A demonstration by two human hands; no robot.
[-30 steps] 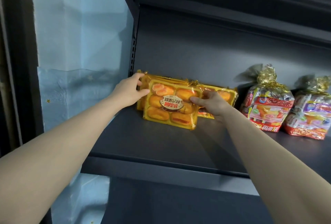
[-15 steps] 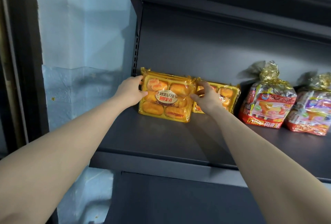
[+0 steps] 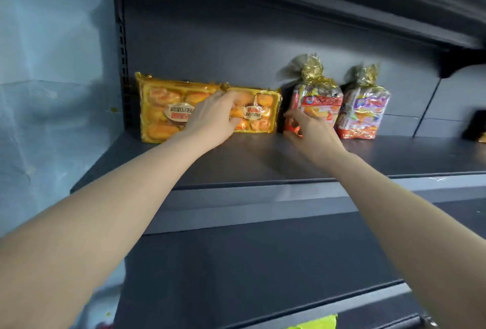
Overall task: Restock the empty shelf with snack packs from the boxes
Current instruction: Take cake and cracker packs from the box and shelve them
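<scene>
Two yellow trays of small cakes stand upright against the back panel of the dark shelf (image 3: 263, 163). The left cake pack (image 3: 160, 110) stands free at the shelf's left end. My left hand (image 3: 213, 118) grips the left edge of the right cake pack (image 3: 259, 114), fingers over the top and thumb lower down. To the right stands a red snack bag (image 3: 322, 101) tied with gold foil. My right hand (image 3: 310, 131) pinches its lower left corner. A purple snack bag (image 3: 364, 113) stands right beside it.
A pale blue wall (image 3: 52, 92) closes the left side. Another shelf (image 3: 342, 7) hangs close overhead, and a lower shelf (image 3: 263, 263) lies beneath my arms. A dark object (image 3: 476, 123) sits at the far right. Something yellow-green (image 3: 320, 323) shows at the bottom edge.
Both hands have shifted right. My left hand has left the left cake pack and now holds the right one. My right hand has gone from the right cake pack to the red bag.
</scene>
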